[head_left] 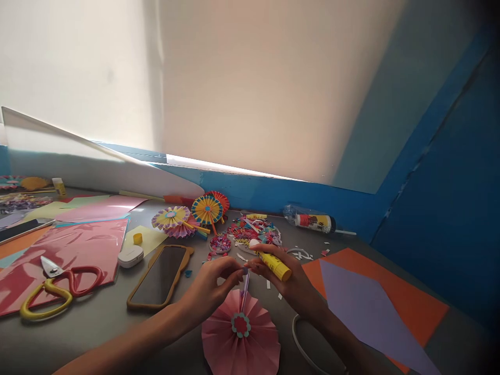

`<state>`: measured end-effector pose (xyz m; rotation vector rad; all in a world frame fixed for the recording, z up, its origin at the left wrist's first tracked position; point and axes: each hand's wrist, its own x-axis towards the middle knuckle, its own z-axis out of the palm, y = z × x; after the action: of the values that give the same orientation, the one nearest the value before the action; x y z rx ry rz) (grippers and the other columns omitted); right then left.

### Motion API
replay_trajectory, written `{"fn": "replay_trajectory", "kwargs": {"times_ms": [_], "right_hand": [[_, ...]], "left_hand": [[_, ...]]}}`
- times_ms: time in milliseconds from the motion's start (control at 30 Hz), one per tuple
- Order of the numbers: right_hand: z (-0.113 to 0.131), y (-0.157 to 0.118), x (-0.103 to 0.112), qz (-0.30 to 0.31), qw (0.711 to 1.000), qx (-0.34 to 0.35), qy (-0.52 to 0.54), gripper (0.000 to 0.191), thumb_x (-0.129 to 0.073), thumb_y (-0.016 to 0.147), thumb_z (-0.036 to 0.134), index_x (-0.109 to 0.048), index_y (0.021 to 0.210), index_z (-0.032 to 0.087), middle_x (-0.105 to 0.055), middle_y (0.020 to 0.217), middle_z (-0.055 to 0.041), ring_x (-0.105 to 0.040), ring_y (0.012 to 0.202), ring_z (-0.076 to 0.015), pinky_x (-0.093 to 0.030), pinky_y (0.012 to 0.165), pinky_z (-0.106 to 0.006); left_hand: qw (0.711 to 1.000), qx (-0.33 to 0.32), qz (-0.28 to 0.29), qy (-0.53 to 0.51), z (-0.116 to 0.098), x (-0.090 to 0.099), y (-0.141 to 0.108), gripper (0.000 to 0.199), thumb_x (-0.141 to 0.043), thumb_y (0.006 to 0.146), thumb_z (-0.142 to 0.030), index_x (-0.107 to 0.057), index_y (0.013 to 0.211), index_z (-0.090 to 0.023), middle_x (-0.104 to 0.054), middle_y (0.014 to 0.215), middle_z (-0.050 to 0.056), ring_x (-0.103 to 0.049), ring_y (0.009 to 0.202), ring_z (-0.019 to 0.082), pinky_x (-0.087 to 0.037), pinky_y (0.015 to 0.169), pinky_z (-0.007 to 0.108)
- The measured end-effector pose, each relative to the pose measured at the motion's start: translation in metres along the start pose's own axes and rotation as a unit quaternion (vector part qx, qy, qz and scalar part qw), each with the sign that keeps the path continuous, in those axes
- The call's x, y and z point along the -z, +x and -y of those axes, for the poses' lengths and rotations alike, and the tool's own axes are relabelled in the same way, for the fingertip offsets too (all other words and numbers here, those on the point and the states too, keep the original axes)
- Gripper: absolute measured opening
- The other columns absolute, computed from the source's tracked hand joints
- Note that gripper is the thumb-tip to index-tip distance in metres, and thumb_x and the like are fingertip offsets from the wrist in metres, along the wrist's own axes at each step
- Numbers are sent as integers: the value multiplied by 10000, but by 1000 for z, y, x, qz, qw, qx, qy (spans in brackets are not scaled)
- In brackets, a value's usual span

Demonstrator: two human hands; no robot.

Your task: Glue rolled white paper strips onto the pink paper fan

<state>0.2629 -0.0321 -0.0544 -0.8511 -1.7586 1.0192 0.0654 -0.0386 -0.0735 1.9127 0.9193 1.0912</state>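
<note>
Scissors (58,284) lie partly on a clear sleeve (122,255) holding red paper (88,237); a brown case (135,304) holds a phone (162,276). The left hand (213,284) pinches a bluish piece (245,271) above a pink pleated rosette (236,351) on the table (105,338). The right hand (297,284) grips a yellow glue stick (273,264).

legible text: none | yellow glue stick (278,266): print too small | bottle (312,222): label unreadable

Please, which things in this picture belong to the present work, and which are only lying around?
Likely part of the work:
pink paper fan
glue stick, in the right hand
yellow cap, perhaps the glue's

Apparently only lying around:
phone
white case
scissors, not in use now
</note>
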Motion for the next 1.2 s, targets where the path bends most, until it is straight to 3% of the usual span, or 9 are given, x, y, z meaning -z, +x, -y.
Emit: {"fn": "replay_trajectory", "kwargs": {"times_ms": [300,467,567,667,900,1200], "right_hand": [[15,-1,-1,26,997,-17,69,263,-621,842,270,-603,1100,315,-697,958,4,-668,937,-200,-520,895,-354],[6,-2,-2,2,1000,19,7,269,-604,846,241,-596,1104,315,-698,978,-2,-664,957,-217,-525,897,-390],[-3,-2,-1,-2,997,69,-32,303,-568,849,186,-589,1124,312,-687,1017,-5,-652,991,-222,-508,925,-405],[-8,-3,0,27,993,99,-58,366,-520,841,125,-576,1155,305,-677,1060,-12,-635,1024,-221,-485,945,-406],[-6,-7,-2,41,988,104,-107,466,-485,805,64,-593,1182,315,-663,1109,-22,-629,1023,-226,-510,887,-379],[-12,-7,0,50,987,101,-117,548,-466,762,1,-587,1189,322,-670,1107,-5,-634,1027,-218,-510,906,-372]], "left_hand": [[999,-18,-14,28,-1,1,0,257,-497,912,-360,-649,836,-166,-642,779,43,-598,737,176,-441,675,251],[997,46,-22,-66,10,-1,4,331,-512,886,-466,-650,897,-165,-622,805,37,-583,744,171,-427,674,260],[950,182,1,-253,24,-2,9,461,-532,820,-588,-630,778,-139,-544,658,-6,-525,583,116,-397,594,243],[891,262,26,-370,30,-1,11,385,-652,770,-506,-646,752,-121,-532,649,-22,-485,554,69,-365,573,202],[848,270,40,-455,24,3,8,169,-704,774,-278,-675,790,-112,-542,714,-12,-457,577,42,-345,530,147],[859,258,27,-442,21,3,8,93,-698,757,-225,-700,781,-135,-558,720,-6,-444,580,62,-348,549,183]]}}
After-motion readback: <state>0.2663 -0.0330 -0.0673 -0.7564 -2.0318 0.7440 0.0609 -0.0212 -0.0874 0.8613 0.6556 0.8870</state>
